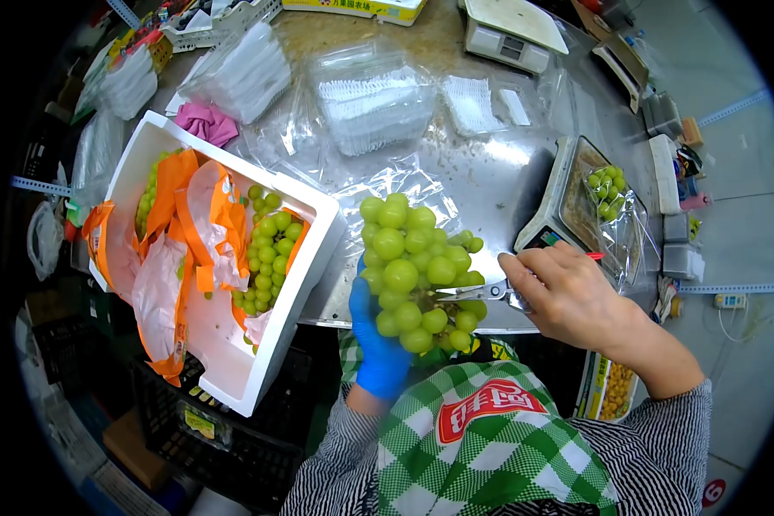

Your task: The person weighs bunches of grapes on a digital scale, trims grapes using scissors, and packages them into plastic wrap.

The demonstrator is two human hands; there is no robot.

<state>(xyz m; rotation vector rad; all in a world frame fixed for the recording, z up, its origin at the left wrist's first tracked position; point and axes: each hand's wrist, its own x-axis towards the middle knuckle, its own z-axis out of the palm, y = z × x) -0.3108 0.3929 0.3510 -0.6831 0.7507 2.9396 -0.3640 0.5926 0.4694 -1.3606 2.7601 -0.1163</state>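
Note:
A large bunch of green grapes (pixel 413 271) is held up above the front edge of the metal table. My left hand (pixel 374 344), in a blue glove, supports it from the left and below; the grapes hide most of its fingers. Bare and ungloved, my right hand (pixel 568 288) is closed around small scissors (pixel 490 292). Their metal blades point left into the lower part of the bunch, among the stems. Whether the tips touch a stem or a grape I cannot tell.
A white foam box (pixel 318 206) with more grapes (pixel 271 254) and orange-edged wrapping stands at left. Clear plastic packs (pixel 374 99) lie behind the bunch. At right, a scale (pixel 542 211) carries wrapped grapes (pixel 609 193). Another scale (pixel 512 30) sits at the back.

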